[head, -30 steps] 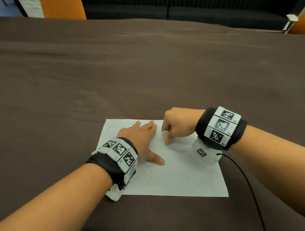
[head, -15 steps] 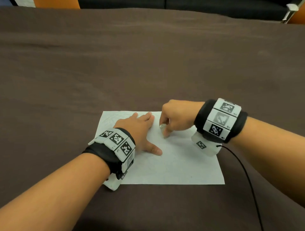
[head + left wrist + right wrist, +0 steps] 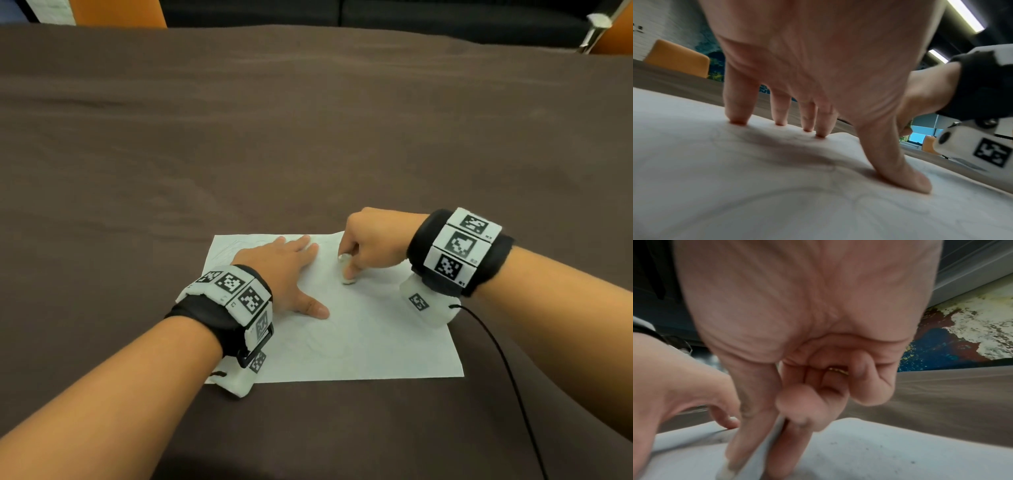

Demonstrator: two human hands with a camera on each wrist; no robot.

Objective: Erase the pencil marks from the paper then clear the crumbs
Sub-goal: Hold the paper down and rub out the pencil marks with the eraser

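The erasing step is in hand. A white sheet of paper point(image 3: 359, 329) lies flat on the brown tablecloth point(image 3: 308, 137), close to the person. The left hand point(image 3: 284, 270) lies spread on the sheet's upper left part, fingers straight and thumb splayed out; the left wrist view shows every fingertip point(image 3: 739, 121) pressed into the paper, pinning it and gripping nothing. The right hand point(image 3: 370, 243) is curled, thumb and forefinger pinching a small white eraser point(image 3: 346, 274) whose lower end touches the paper near the sheet's middle, just beside the left forefinger. In the right wrist view the eraser point(image 3: 764, 447) runs as a pale bar between the thumb and the finger down to the sheet.

Faint pencil marks point(image 3: 830, 172) — curving lines — show under and below the left hand, so the rubbing looks far from finished. Dark crumbs point(image 3: 912, 461) already dot the paper on the right. The next move, I judge, calls for short firm strokes over the remaining lines while the left hand pins the sheet — too hard a push could buckle or crease it. The left hand will have to shift to uncover the lines it hides. Sweeping the crumbs off comes last.
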